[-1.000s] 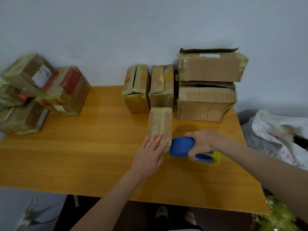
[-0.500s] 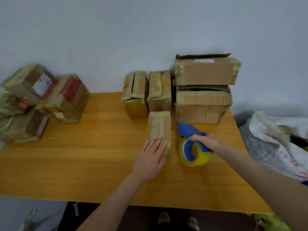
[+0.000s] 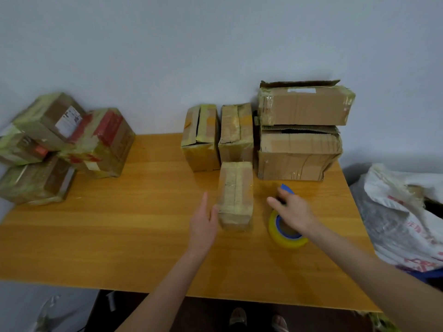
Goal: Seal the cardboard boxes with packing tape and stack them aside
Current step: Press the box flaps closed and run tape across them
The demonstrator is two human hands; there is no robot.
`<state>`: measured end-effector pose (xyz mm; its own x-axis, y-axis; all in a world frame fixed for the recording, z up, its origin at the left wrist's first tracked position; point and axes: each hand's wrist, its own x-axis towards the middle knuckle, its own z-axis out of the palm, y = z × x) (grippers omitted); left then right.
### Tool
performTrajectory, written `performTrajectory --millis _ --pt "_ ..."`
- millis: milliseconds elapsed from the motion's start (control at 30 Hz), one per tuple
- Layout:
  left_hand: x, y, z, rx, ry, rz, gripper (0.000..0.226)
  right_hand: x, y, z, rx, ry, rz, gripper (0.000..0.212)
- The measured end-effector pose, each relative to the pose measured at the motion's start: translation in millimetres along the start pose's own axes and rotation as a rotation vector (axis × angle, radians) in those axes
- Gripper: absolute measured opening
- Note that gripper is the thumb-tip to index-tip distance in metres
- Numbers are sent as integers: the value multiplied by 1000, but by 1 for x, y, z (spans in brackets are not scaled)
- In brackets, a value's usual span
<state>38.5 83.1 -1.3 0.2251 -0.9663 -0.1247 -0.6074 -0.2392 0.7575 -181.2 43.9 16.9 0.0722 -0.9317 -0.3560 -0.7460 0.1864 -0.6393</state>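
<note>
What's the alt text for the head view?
A small taped box lies on a wooden table, open left hand at its left side, open right hand over a blue tape dispenser with a yellow roll. More boxes stand by the wall; a taped pile sits far left.

Nothing here can be read. A white shipping label (image 3: pixel 68 119) sits on the top box (image 3: pixel 45 116) of the pile at ten o'clock. It carries dark print that is too small to make out. A pale sticker (image 3: pixel 301 90) lies on the top carton (image 3: pixel 304 109) at one o'clock, blurred to a blank. The white sack (image 3: pixel 402 226) at three o'clock bears red characters (image 3: pixel 394 200) — smeared and illegible. The red-patched box (image 3: pixel 105 137) beside the labelled one shows no clear letters.
</note>
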Motion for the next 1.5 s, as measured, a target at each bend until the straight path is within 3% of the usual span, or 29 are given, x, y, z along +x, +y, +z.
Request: performTrajectory --millis 100,167,300,400,533,700,833,967,1067,1167,1400,1500 --pt "8 9 15 -73 -92 -92 49 0 -28 47 70 -81 -14 66" --pt "10 11 22 -66 -104 -129 47 5 -35 69 106 -34 35 60" --pt "8 5 20 -121 -125 -93 48 8 -34 80 43 67 43 48" --pt "3 -2 12 -231 -168 -83 51 6 -30 75 73 18 1 53" --pt "0 -17 2 -97 59 -31 43 -1 -19 62 113 74 -20 65" --pt "1 -21 4 -198 -20 -60 30 -8 -19 65 204 80 -54 73" --pt "5 -17 7 -69 9 9 25 -3 -17 68 98 155 -81 70" --pt "9 -12 5 248 -43 46 40 -4 -21 57 -324 130 -139 60" --pt "15 -7 2 385 -70 109 65 2 -29 47 -454 112 -164 61" --pt "20 -2 6 426 -152 230 90 9 -32 49 -430 86 -181 63" --pt "25 -24 12 293 -179 286 91 17 -18 54 -269 28 -241 52" --pt "20 -27 8 466 -234 317 99 11 -16 54 -341 -3 -262 62"
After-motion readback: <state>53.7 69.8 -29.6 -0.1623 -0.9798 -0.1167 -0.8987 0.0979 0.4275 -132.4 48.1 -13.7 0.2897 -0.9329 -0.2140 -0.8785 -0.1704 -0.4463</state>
